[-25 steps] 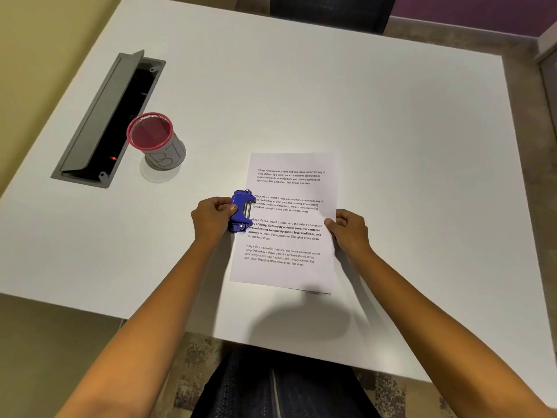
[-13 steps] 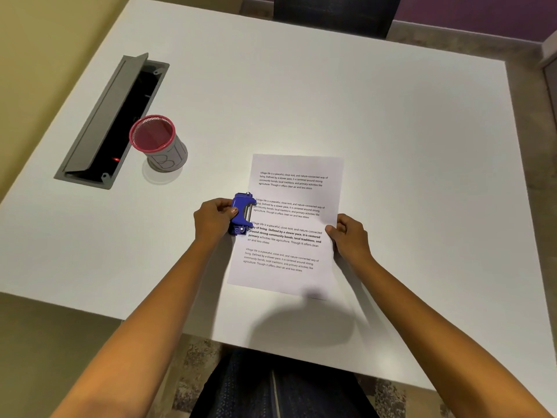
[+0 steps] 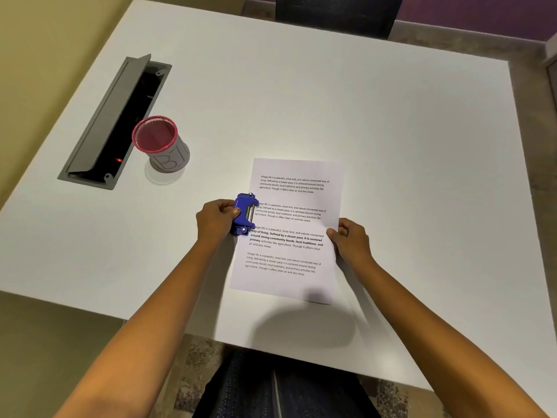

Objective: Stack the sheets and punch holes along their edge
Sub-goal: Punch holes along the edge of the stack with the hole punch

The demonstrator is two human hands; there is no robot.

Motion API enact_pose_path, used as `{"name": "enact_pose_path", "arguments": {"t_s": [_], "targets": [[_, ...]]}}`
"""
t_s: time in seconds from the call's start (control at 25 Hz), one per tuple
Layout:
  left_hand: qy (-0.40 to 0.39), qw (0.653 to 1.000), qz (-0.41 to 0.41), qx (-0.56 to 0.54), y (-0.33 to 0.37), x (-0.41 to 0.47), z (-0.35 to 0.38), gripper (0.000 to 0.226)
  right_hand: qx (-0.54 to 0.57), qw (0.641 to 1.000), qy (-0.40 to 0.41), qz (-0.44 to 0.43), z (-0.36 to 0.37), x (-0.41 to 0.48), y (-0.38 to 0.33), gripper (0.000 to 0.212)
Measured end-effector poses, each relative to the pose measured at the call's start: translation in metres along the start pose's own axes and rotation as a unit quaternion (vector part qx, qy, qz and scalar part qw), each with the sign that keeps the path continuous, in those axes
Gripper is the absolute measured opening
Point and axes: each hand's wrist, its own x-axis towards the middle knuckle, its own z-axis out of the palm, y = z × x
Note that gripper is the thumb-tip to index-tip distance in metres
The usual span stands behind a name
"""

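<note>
A stack of white printed sheets point(image 3: 289, 227) lies on the white table point(image 3: 391, 131), in front of me. A blue hole punch point(image 3: 244, 214) sits over the middle of the stack's left edge. My left hand point(image 3: 215, 220) grips the punch from the left, thumb on its top. My right hand point(image 3: 351, 239) pinches the stack's right edge, about level with the punch. How many sheets are in the stack cannot be seen.
A pink mesh pen cup point(image 3: 159, 143) stands to the far left of the paper. Beyond it an open grey cable hatch point(image 3: 114, 122) is set in the tabletop. A dark chair point(image 3: 334, 13) stands at the table's far side. The near table edge runs just below the sheets.
Both hands hold the same grips. The punch and sheets have hardly moved on the table; only my head has shifted slightly.
</note>
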Motion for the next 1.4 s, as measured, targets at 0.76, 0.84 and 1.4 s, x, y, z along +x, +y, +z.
{"name": "enact_pose_path", "arguments": {"t_s": [0.76, 0.84, 1.4], "targets": [[-0.012, 1.0, -0.01, -0.026, -0.004, 0.004, 0.001, 0.024, -0.044, 0.998, -0.02, 0.034, -0.005, 0.006, -0.013, 0.014], [-0.012, 1.0, -0.013, -0.022, -0.003, 0.004, 0.001, 0.025, -0.051, 0.997, -0.003, 0.053, -0.005, 0.008, -0.015, 0.027], [-0.05, 0.998, -0.03, -0.033, -0.003, 0.01, -0.003, 0.024, 0.015, 0.997, 0.049, 0.057, -0.008, 0.014, 0.0, 0.013]]}}
